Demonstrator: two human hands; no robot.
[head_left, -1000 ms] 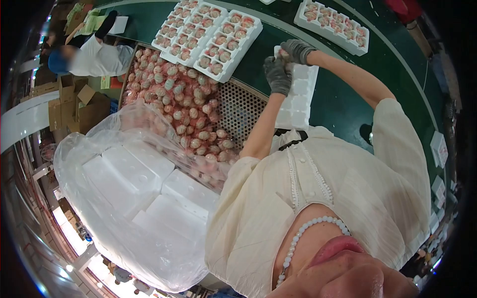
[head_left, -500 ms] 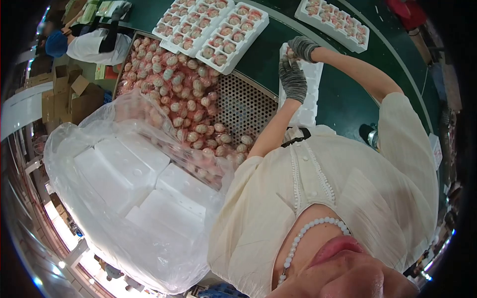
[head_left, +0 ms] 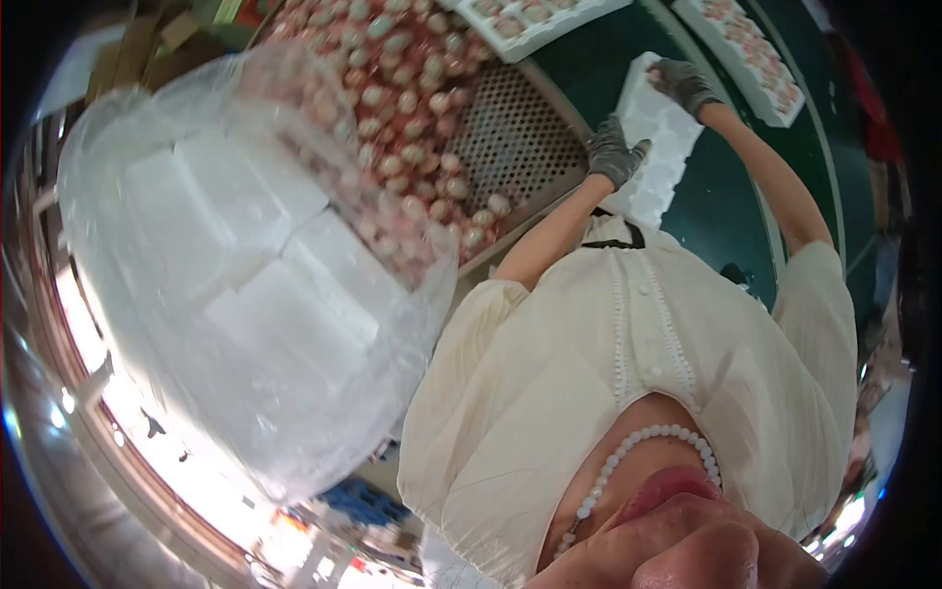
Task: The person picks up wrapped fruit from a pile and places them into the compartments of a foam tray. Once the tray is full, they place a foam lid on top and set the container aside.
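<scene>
A white foam tray (head_left: 659, 128) with moulded hollows lies lengthwise in front of me on the green surface. My right hand (head_left: 684, 86), in a grey knitted glove, is at its far end, fingers curled on a small pinkish wrapped ball (head_left: 653, 75) that is mostly hidden. At the tray's left edge is my left hand (head_left: 616, 154), gloved the same way, thumb apart from its fingers and nothing visible in it. Left of it, a heap of pale round balls in reddish clear wrap (head_left: 407, 103) lies in a bin with a perforated metal floor (head_left: 515, 133).
A filled foam tray (head_left: 535, 20) stands beyond the bin, another (head_left: 751, 59) at the far right on the green surface (head_left: 721, 187). A big clear plastic bag (head_left: 245, 265) of white foam pieces is at my left. Cardboard boxes (head_left: 147, 44) stand at the upper left.
My hands, together at the tray's far end before, are now apart: the left has drawn back toward me along its left edge. The view has tilted, shifting the scene upward.
</scene>
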